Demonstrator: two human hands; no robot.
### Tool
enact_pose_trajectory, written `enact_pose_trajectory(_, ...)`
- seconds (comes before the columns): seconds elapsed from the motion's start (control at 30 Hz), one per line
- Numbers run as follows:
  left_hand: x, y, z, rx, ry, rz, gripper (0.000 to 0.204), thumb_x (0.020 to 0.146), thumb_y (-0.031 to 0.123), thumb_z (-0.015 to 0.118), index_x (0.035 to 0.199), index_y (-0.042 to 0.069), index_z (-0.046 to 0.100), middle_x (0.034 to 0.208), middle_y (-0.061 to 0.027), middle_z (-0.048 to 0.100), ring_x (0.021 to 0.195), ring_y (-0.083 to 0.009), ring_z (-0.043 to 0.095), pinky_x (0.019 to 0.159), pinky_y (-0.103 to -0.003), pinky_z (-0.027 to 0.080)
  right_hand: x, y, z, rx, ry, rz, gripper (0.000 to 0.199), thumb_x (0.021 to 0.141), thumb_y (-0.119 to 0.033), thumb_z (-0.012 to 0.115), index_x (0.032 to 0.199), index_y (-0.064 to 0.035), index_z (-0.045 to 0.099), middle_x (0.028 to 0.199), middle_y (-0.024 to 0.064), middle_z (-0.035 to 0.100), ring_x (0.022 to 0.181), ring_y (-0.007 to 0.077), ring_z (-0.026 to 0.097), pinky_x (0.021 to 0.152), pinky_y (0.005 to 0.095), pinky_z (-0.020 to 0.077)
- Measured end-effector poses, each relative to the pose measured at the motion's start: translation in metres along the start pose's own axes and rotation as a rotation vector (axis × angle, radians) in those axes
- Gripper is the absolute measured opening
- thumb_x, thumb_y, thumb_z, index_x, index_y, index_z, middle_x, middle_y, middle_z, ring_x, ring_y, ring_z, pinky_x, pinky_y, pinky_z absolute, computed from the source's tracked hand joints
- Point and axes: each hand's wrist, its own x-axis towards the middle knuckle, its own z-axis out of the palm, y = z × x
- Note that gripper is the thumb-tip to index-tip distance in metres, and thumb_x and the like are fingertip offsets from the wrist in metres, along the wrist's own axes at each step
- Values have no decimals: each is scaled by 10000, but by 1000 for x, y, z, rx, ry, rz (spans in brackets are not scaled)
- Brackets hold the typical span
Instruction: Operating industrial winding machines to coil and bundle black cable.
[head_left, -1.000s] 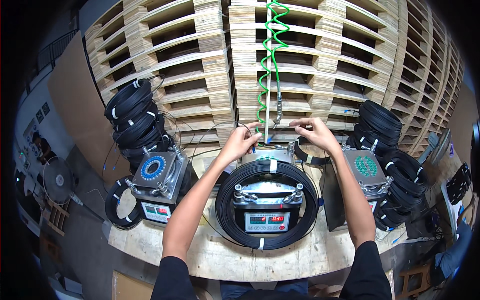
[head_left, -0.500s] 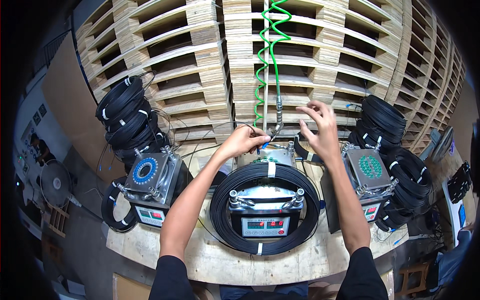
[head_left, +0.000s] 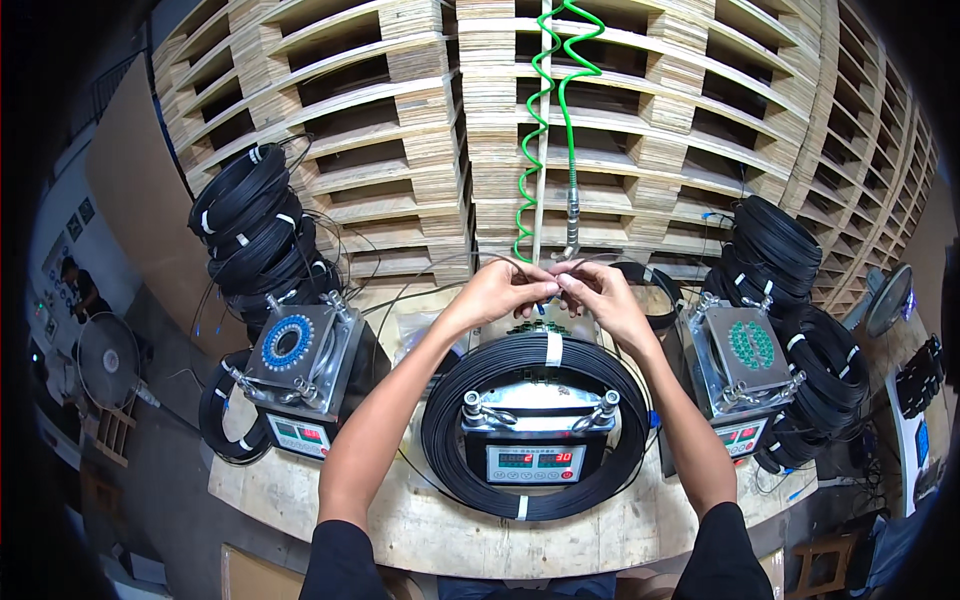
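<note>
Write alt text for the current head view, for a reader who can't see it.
A person's left hand and right hand, fingertips close together, work at a blue-tipped thin cable beyond a banded black cable coil framing a machine's digital display. Similar machines flank it, one bearing a blue ring, the other green pieces; stacked wooden pallets rise behind.

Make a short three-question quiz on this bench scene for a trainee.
1. True or false: the bare left hand and bare right hand are close together.

2. What shape do the small blue pieces form on the boxy, metal-topped left machine?
A) triangle
B) ring
C) straight line

3. Which machine's rectangular digital display shows inside the large round black cable coil?

Key: 1 true; 2 B; 3 the metal-topped middle machine.
</note>
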Motion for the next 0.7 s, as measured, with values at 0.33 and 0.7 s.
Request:
enact_pose_trajectory(0.33,-25,-17,-23,-34,67,73,227,984,72,614,1187,-24,575,1042,-117,713,969,-172,696,812,-289,563,0,18,-1,232,-30,74,154,959,-21,654,1075,39,571,939,110,684,834,142,689,769,277,576)
enact_pose_trajectory(0.7,-33,-24,-17,-37,89,130,193,1004,87,592,1153,-4,509,1086,-133,692,1036,-186,683,915,-328,557,-5,6,-1,-292,-147,141,241,886,-64,745,1091,11,644,924,34,690,848,78,650,748,235,511)
